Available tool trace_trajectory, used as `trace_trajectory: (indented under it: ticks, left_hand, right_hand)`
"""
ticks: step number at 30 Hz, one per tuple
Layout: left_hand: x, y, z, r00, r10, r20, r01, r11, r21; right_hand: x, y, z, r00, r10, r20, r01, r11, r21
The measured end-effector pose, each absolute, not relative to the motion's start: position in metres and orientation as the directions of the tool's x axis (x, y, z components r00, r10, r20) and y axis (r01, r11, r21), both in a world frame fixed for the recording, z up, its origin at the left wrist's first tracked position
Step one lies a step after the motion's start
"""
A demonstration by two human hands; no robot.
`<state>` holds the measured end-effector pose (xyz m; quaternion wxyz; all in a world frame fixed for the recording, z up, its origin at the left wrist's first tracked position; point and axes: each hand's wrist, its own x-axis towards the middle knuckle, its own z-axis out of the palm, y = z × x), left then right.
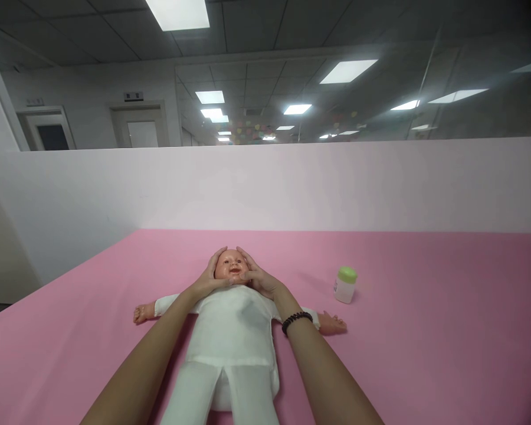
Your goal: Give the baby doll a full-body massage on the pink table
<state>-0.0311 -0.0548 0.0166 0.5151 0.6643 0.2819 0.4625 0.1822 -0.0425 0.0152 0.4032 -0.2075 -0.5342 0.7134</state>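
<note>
A baby doll (232, 330) in white clothes lies on its back on a pink surface (425, 354), arms spread out to both sides. My left hand (207, 278) cups the left side of the doll's head (230, 265), fingers curved along the cheek and temple. My right hand (259, 277) cups the other side the same way. A dark bead bracelet (295, 320) circles my right wrist. Both thumbs rest near the doll's chin.
A small white jar with a green lid (346, 284) stands on the pink surface to the right of the doll. A pale partition wall (292, 183) runs along the far edge. The pink surface ends at the left edge (71, 268).
</note>
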Motion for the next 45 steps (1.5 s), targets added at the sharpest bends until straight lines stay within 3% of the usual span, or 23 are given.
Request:
trace_trajectory:
  ticks: [7,15,26,36,45]
  left_hand:
    - [-0.0332,-0.0527,0.0149,0.437,0.850,0.294,-0.184,-0.235,0.954]
    - [-0.0296,-0.0575,0.0186,0.394,0.868,0.303,-0.061,-0.304,0.951]
    - [-0.0279,-0.0596,0.0210,0.375,0.882,0.286,-0.051,-0.288,0.956]
    - [-0.0308,-0.0544,0.0204,0.458,0.841,0.289,-0.204,-0.216,0.955]
    - [-0.0291,-0.0572,0.0191,0.394,0.876,0.279,-0.065,-0.277,0.959]
  right_hand:
    - [0.1818,-0.0420,0.0151,-0.587,0.798,0.136,-0.370,-0.115,-0.922]
    - [0.1848,-0.0467,0.0191,-0.587,0.799,0.131,-0.281,-0.050,-0.959]
    - [0.1842,-0.0467,0.0176,-0.588,0.799,0.131,-0.290,-0.057,-0.955]
    - [0.1832,-0.0422,0.0150,-0.579,0.799,0.165,-0.359,-0.068,-0.931]
    - [0.1850,-0.0463,0.0171,-0.569,0.810,0.142,-0.278,-0.028,-0.960]
